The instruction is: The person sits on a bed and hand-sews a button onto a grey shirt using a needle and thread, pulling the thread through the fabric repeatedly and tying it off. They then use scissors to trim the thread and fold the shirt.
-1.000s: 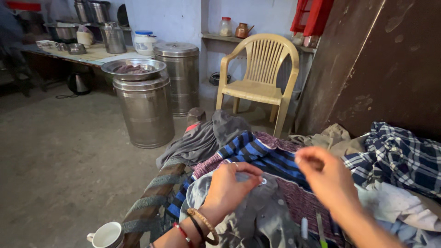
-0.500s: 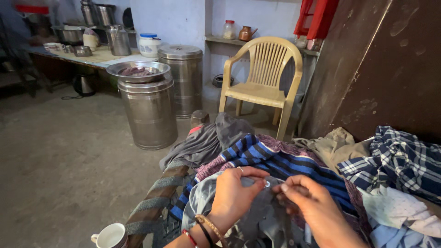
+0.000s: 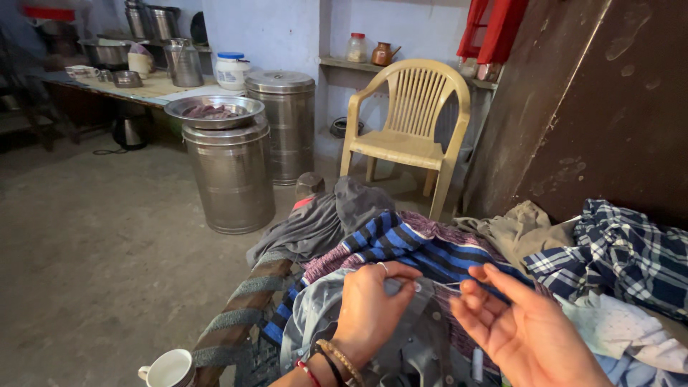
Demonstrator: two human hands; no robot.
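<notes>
Over piled clothes, left hand [image 3: 373,312] pinches grey shirt [image 3: 416,344]; right hand [image 3: 527,326], half-open, seemingly draws thread [image 3: 448,285].

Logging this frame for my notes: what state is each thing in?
left hand: pinching the grey shirt by a button
right hand: open, palm up, thread at its fingertips
thread: taut between hands
steel drum: lidded
plastic chair: upright, unoccupied
white mug: upright
</notes>
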